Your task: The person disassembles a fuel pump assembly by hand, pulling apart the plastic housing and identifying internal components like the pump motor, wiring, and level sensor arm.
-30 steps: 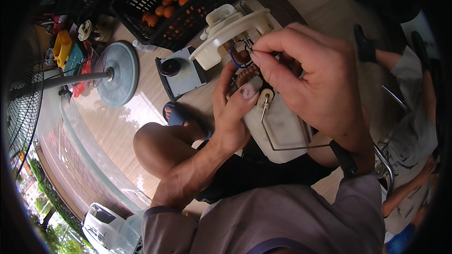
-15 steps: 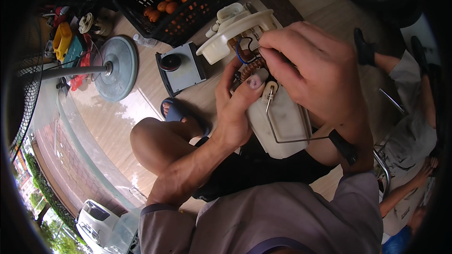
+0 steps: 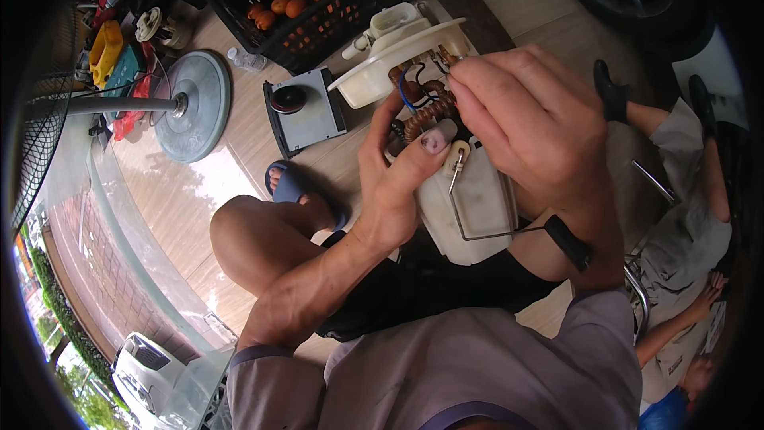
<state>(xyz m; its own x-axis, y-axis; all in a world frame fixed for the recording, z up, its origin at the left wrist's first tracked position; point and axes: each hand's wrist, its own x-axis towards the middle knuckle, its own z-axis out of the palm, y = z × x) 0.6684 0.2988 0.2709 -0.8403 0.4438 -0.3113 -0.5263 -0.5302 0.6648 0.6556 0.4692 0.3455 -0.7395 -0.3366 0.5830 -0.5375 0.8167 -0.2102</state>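
Note:
Above my lap is a fuel pump module with an off-white plastic body (image 3: 469, 219), tilted away from me. My left hand (image 3: 390, 183) wraps round its upper part, thumb pressed beside the brown corrugated hose (image 3: 427, 118). At its far end sits a cream round flange (image 3: 362, 87), with blue and dark wires (image 3: 407, 89) running beneath it. My right hand (image 3: 537, 115) is closed in a pinch at the flange's underside, near the wires; what lies between the fingertips is hidden. A bent metal rod (image 3: 456, 201) ends in a black float (image 3: 567, 243) below my right wrist.
Ahead stands a black crate (image 3: 298, 46) holding oranges (image 3: 296, 8). A grey metal box (image 3: 312, 115) lies on the floor, left of it a round stand base (image 3: 191, 115). Another pump-like part (image 3: 163, 29) and a yellow container (image 3: 105, 52) are far left. A person (image 3: 688, 227) sits at right.
My right hand has shifted slightly right at the flange, so more of the wires and hose shows. The module has barely moved and my left hand keeps its hold.

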